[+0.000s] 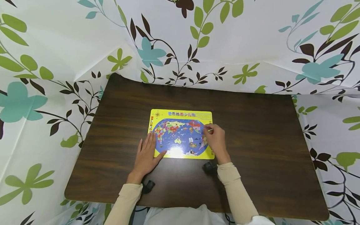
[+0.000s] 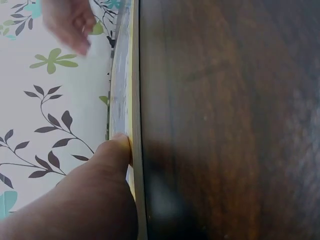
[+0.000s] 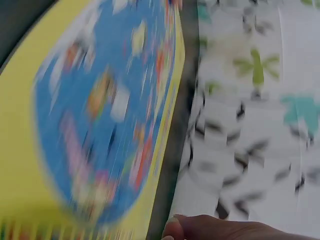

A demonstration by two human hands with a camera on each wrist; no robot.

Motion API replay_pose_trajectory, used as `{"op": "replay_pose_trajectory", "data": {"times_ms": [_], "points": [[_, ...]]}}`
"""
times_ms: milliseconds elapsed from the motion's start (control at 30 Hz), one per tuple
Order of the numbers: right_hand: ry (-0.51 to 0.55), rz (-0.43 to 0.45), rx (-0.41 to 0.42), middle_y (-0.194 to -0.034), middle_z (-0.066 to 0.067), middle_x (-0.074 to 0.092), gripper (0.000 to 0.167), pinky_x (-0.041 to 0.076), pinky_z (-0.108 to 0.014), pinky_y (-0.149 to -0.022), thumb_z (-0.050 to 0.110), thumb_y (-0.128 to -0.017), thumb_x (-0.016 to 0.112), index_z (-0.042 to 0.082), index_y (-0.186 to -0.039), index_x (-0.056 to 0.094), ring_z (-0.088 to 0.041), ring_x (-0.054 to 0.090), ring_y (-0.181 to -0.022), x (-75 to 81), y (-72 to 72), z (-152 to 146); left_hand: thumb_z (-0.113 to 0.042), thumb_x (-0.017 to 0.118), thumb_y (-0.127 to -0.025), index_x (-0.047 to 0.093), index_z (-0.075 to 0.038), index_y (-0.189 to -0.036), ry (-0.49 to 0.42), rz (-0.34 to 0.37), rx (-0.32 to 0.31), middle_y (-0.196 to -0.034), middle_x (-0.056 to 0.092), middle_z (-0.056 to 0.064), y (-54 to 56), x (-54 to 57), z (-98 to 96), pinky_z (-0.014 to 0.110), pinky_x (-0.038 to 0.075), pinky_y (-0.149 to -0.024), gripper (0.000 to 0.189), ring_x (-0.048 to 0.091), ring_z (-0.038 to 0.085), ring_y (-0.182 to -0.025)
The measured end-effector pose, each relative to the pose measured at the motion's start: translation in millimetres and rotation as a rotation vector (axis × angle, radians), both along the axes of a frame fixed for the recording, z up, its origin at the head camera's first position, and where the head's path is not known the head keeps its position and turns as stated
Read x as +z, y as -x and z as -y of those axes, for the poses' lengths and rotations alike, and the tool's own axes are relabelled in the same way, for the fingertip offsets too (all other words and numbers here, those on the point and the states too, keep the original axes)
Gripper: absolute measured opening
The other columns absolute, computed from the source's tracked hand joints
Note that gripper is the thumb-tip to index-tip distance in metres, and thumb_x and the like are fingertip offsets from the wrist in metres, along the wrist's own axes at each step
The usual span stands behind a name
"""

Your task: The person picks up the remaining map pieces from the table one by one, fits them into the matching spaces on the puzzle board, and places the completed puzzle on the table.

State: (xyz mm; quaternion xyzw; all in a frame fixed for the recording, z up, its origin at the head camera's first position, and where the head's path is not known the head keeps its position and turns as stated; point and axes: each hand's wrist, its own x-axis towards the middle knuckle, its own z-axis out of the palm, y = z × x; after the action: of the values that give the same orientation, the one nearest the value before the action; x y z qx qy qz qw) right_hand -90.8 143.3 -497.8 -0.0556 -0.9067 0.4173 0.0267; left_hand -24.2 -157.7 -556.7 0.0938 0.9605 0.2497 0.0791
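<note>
A yellow-bordered children's world map board (image 1: 184, 147) lies flat on the dark wooden table, with a blue oval sea and colourful lands. My left hand (image 1: 144, 156) rests over its left edge and lower left corner, fingers straight and thumb spread along the near edge. Over the right side of the map, my right hand (image 1: 216, 137) hovers with fingers bent and fingertips close together. In the left wrist view the right hand (image 2: 70, 25) is blurred and raised above the board. Its fingertips (image 3: 172, 227) barely show in the right wrist view; I cannot tell whether they pinch something.
The wooden table (image 1: 261, 140) extends far to both sides of the board. A leaf-patterned white cloth (image 1: 239, 40) hangs behind and around it. Dark wrist devices sit under both wrists, the left one (image 1: 148, 187) close to the table's near edge.
</note>
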Motion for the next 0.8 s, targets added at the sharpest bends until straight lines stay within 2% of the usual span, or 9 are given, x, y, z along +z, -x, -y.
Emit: {"op": "replay_pose_trajectory", "data": {"times_ms": [133,300,400,533,800], "points": [[-0.026,0.021,-0.094,-0.096,-0.018,0.072,0.016,0.048,-0.030,-0.064,0.005,-0.098,0.068,-0.003,-0.109,0.076,-0.028,0.064,-0.079,-3.9,-11.2,-42,-0.057,0.055,-0.102,0.009,-0.004,-0.166,0.000,0.007,-0.006,-0.174,0.004,0.012,0.8,2.0,2.5,0.054,-0.006,-0.126,0.095,0.001,0.025,-0.160],[-0.057,0.109,-0.111,-0.102,-0.021,0.073,0.019,0.052,-0.032,-0.065,0.005,-0.097,0.068,-0.004,-0.113,0.075,-0.032,0.070,-0.084,-11.5,-27.6,-72,-0.059,0.053,-0.102,0.007,-0.005,-0.166,0.015,0.016,-0.005,-0.174,0.002,0.010,1.5,0.3,6.2,0.053,-0.007,-0.126,0.096,-0.001,0.024,-0.160],[-0.063,0.147,-0.102,-0.105,-0.022,0.072,0.023,0.057,-0.038,-0.069,0.009,-0.096,0.072,-0.005,-0.114,0.074,-0.034,0.071,-0.087,-14.4,-34.7,-74,-0.060,0.053,-0.102,0.006,-0.005,-0.166,0.024,0.022,0.004,-0.174,0.001,0.010,1.6,-0.8,8.3,0.053,-0.007,-0.126,0.097,-0.002,0.024,-0.160],[-0.080,0.177,-0.083,-0.105,-0.024,0.069,0.031,0.057,-0.049,-0.077,0.012,-0.091,0.079,-0.006,-0.114,0.072,-0.036,0.069,-0.088,-18.6,-39.7,-71,-0.060,0.053,-0.101,0.007,-0.004,-0.166,0.024,0.032,0.011,-0.174,0.002,0.011,2.1,-1.0,7.6,0.053,-0.008,-0.126,0.097,-0.002,0.025,-0.160],[-0.093,0.215,-0.132,-0.105,-0.025,0.067,0.028,0.056,-0.050,-0.080,0.009,-0.091,0.079,-0.008,-0.111,0.070,-0.037,0.067,-0.091,-21.4,-43.9,-73,-0.060,0.053,-0.102,0.009,-0.003,-0.165,0.008,0.029,0.000,-0.174,0.004,0.013,2.5,-4.2,0.9,0.053,-0.007,-0.126,0.096,0.000,0.026,-0.160]]}}
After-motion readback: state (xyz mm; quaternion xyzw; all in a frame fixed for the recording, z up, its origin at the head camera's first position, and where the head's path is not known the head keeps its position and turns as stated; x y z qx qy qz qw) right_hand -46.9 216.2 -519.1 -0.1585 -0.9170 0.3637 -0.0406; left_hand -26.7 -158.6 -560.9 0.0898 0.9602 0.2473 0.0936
